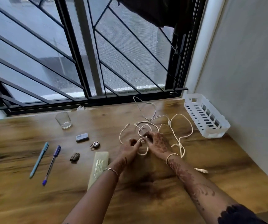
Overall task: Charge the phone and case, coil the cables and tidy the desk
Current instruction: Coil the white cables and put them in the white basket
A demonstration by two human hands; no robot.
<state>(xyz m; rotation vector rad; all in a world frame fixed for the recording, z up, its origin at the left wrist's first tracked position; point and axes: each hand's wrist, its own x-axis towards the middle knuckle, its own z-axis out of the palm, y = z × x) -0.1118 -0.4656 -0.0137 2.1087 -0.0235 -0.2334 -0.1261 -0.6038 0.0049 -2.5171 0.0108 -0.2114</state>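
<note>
A tangle of cream-white cables lies spread over the wooden desk, right of centre. My left hand and my right hand meet over the tangle's near edge, each pinching a strand of the cable between fingertips. One cable end with a plug lies to the right of my right forearm. Another loose end curls up left of the hands. No phone is clearly visible.
A white slotted plastic basket stands at the back right against the wall. Left of the hands lie a flat pale packet, a small padlock, a grey box, a dark clip, two pens and a glass. A barred window runs along the back.
</note>
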